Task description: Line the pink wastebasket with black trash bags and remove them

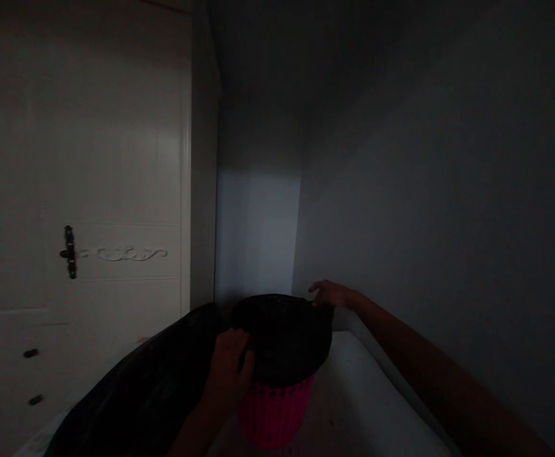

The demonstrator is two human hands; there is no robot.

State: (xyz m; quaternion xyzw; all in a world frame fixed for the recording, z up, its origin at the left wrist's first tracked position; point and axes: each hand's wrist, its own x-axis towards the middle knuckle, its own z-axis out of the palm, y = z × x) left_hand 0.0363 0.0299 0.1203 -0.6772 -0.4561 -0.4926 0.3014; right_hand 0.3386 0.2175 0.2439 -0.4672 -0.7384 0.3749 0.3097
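Note:
A pink slatted basket [274, 412] stands low in the middle of the dim view. Over its rim lies a black plastic bag [287, 343], lining the opening and hanging down outside. My left hand [232, 355] is at the near left of the rim, fingers curled on the bag's edge. At the far right of the rim, my right hand [332, 294] pinches the bag, its index finger partly stretched out. A large black sheet-like bulk [144, 381] spreads to the left of my left hand; whether it belongs to the same bag I cannot tell.
On the left rises a white wardrobe [129, 158] with dark handles [70, 252] and a carved ornament. A grey wall [424, 190] fills the right. Beside the basket is a pale flat surface [353, 374]; its kind is unclear in this light.

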